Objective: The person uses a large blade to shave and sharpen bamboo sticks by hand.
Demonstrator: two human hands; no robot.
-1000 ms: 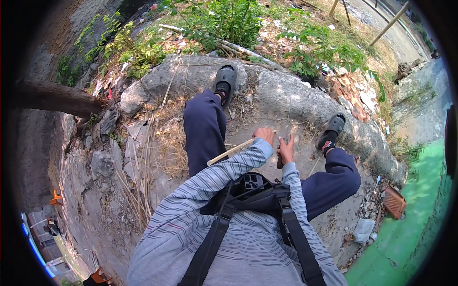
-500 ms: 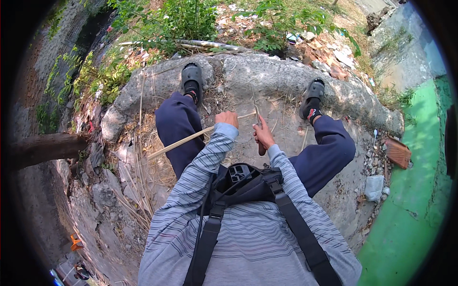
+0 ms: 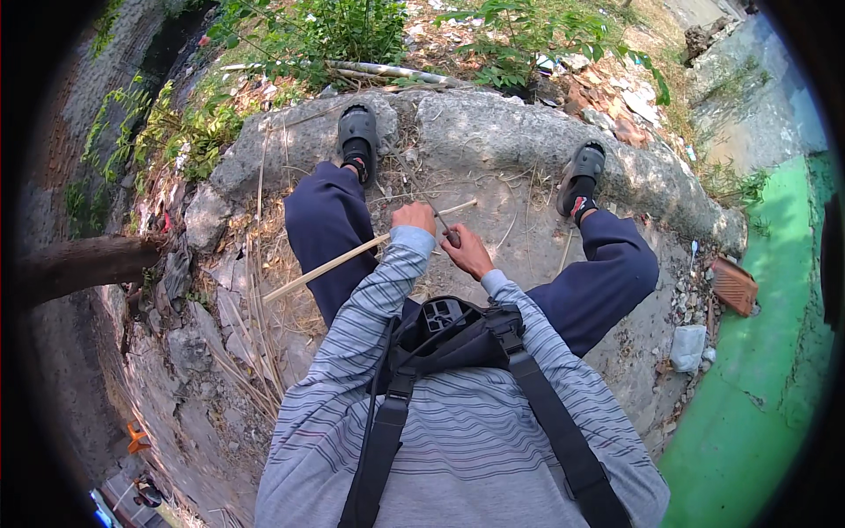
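My left hand is closed around a long pale strip, which looks like split bamboo. The strip slants from above my left thigh up to the right, and its tip sticks out past the fist. In my right hand is a knife, fingers wrapped round its brown handle. The thin dark blade points up and left and crosses the strip right beside my left fist. Whether the edge touches the strip, I cannot tell.
Thin pale strips lie on the ground at my left. My dark shoes rest against a rough concrete kerb. A log juts in from the left. To the right are a plastic container, an orange brick-like block and a green surface.
My right hand has moved slightly left. The knife blade has gone from near the strip's tip to beside my left fist and now leans further left. My left hand keeps its hold.
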